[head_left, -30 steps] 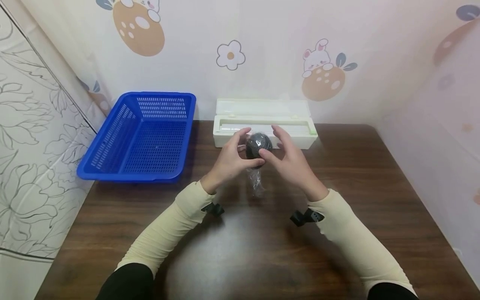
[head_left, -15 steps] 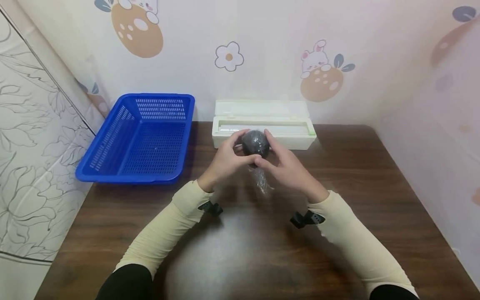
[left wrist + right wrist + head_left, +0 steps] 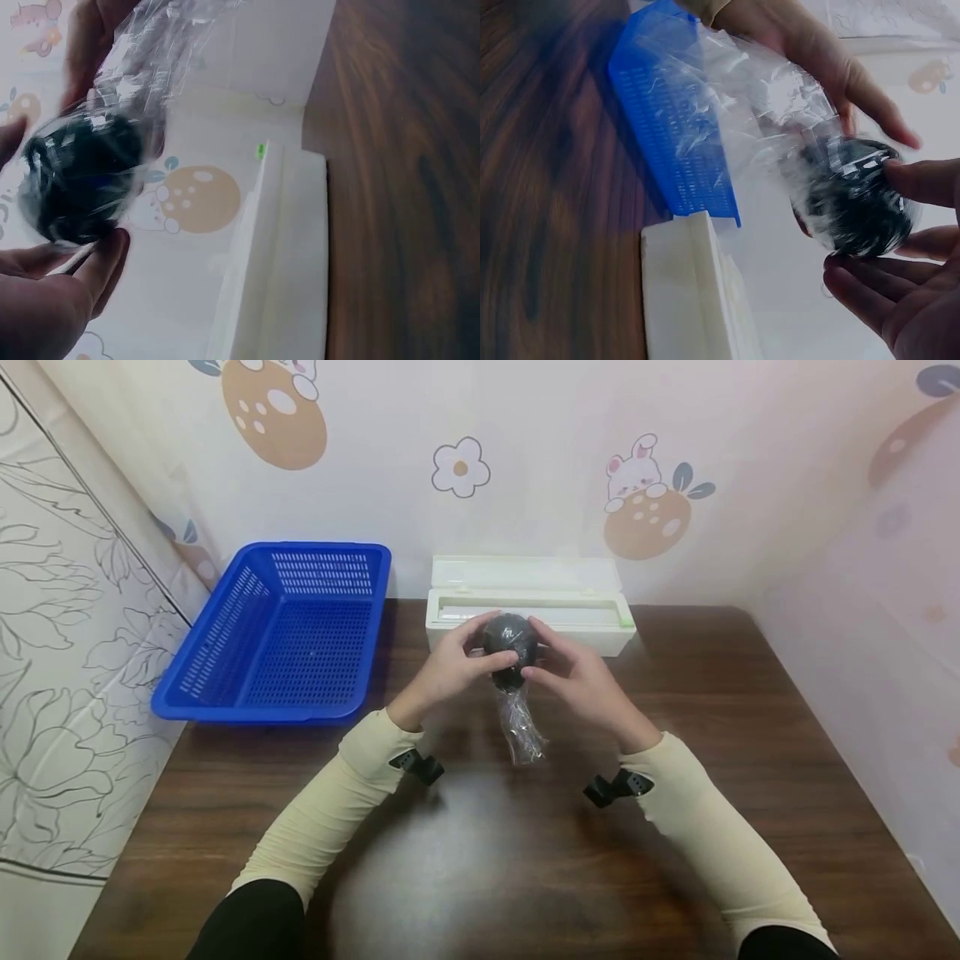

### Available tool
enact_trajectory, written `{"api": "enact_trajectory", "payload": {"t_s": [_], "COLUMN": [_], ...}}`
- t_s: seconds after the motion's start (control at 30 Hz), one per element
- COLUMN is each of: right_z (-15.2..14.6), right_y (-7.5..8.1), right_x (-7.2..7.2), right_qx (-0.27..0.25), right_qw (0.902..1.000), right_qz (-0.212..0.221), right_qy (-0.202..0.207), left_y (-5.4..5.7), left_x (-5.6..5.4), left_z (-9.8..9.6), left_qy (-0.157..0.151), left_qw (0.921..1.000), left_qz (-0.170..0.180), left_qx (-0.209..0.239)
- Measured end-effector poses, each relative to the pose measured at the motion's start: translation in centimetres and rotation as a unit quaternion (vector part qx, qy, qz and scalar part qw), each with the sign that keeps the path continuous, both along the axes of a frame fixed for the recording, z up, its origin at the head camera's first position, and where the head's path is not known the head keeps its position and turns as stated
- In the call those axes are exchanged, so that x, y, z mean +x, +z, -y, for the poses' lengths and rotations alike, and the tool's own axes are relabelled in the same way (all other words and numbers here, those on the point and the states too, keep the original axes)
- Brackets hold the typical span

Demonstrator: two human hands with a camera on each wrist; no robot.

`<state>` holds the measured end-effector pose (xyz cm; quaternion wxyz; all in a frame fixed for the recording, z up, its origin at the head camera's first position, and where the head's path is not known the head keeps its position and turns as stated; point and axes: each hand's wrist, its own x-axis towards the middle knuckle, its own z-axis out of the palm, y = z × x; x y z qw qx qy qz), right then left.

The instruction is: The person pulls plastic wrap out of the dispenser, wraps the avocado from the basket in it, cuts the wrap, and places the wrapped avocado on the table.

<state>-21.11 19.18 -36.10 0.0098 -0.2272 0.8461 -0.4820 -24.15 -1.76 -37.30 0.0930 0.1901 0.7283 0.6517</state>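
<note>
A dark, round object (image 3: 512,635) wrapped in clear plastic film is held up between both hands, in front of the long white box. Its kind is hidden by the wrap. A loose twist of film (image 3: 519,727) hangs from its near side. The left hand (image 3: 444,672) grips it from the left, thumb across the front and fingers behind. On the other side, the right hand (image 3: 588,687) holds it between thumb and fingers. In the left wrist view the wrapped object (image 3: 82,176) is dark and glossy; the right wrist view shows the film tail (image 3: 757,97) spread out.
A long white box (image 3: 592,643) with its lid raised stands at the back of the wooden table (image 3: 480,877), a white roll-like piece inside. To its left is a blue perforated plastic basket (image 3: 258,718). A patterned curtain (image 3: 540,460) hangs behind.
The right fingers, spread off the wrapped object a second ago, now touch it. The left thumb has shifted onto its front. More of the film tail shows below, hanging nearer the person.
</note>
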Motion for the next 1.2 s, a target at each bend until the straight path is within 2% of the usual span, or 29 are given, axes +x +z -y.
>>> {"api": "enact_trajectory", "payload": {"t_s": [0.1,0.3,0.4,0.63,0.83,1.03,1.13,1.2], "right_z": [0.0,0.1,0.2,0.2,0.1,0.5,0.5,0.3], "right_y": [-0.1,0.0,0.0,-0.2,-0.3,-0.3,-0.4,-0.6], "right_x": [-0.1,0.0,0.0,-0.1,-0.1,0.1,0.2,0.3], "right_qx": [-0.019,-0.078,-0.105,-0.133,-0.143,-0.150,-0.142,-0.120], "right_qw": [0.9996,0.9964,0.9939,0.9902,0.9888,0.9868,0.9875,0.9894], "right_qz": [0.009,0.026,0.027,0.024,0.027,0.038,0.037,0.035], "right_qy": [-0.018,-0.018,-0.020,-0.034,-0.033,-0.048,-0.057,-0.074], "left_y": [0.5,1.4,1.8,2.2,2.2,2.3,2.1,2.0], "left_x": [-0.3,-0.7,-0.8,-0.8,-0.6,-0.6,-0.7,-0.7], "left_z": [0.2,0.2,0.3,0.1,-0.1,0.0,0.0,0.1], "left_qy": [-0.011,-0.049,-0.046,-0.044,-0.027,-0.013,0.007,0.031], "left_qw": [0.9994,0.9969,0.9940,0.9911,0.9915,0.9968,0.9971,0.9961], "left_qz": [-0.006,0.000,-0.019,-0.050,-0.050,-0.027,-0.022,-0.024], "left_qx": [-0.031,-0.061,-0.098,-0.115,-0.117,-0.074,-0.073,-0.079]}}
